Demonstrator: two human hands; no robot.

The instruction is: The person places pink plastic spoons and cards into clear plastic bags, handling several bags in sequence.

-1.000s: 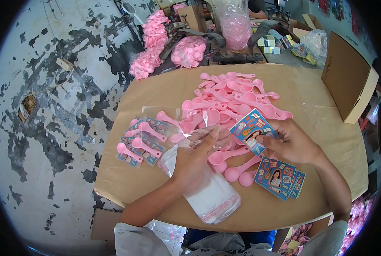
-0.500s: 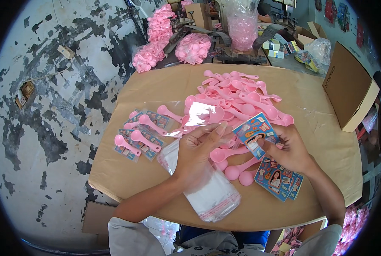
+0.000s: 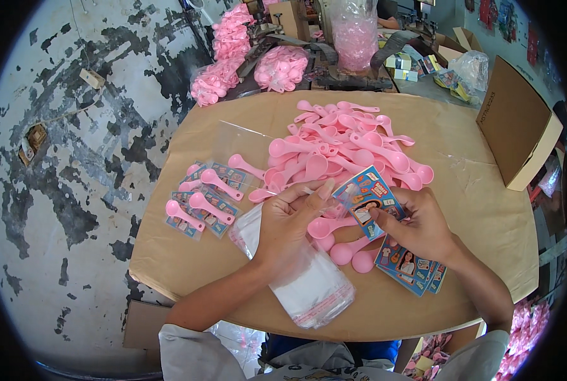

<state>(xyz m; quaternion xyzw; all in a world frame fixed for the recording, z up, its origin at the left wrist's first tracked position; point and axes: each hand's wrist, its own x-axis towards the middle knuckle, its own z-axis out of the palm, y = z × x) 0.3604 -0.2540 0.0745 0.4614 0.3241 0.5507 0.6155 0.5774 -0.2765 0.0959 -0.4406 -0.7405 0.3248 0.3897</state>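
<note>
My left hand (image 3: 288,222) is closed, pinching a thin clear plastic bag (image 3: 244,141) that stretches away to the far left. In my right hand (image 3: 423,222) a blue printed card (image 3: 367,198) is gripped between thumb and fingers. The card's left corner touches or overlaps the bag's edge at my left fingertips; I cannot tell whether it is inside. Under my left wrist lies a stack of clear bags (image 3: 315,293). Below my right hand rest several more printed cards (image 3: 413,270). Just beyond both hands spreads a heap of pink measuring spoons (image 3: 340,143).
At the left, pink spoons (image 3: 202,202) lie on bagged cards (image 3: 217,219). An open cardboard box (image 3: 518,124) stands on the table's right edge. Behind the brown-covered table (image 3: 188,267) are bags of pink spoons (image 3: 281,68) and a machine. A peeling wall is at left.
The card in my right hand has come left to the left fingertips. The clear bag has swung from over the spoon heap to the left. The view has shifted slightly.
</note>
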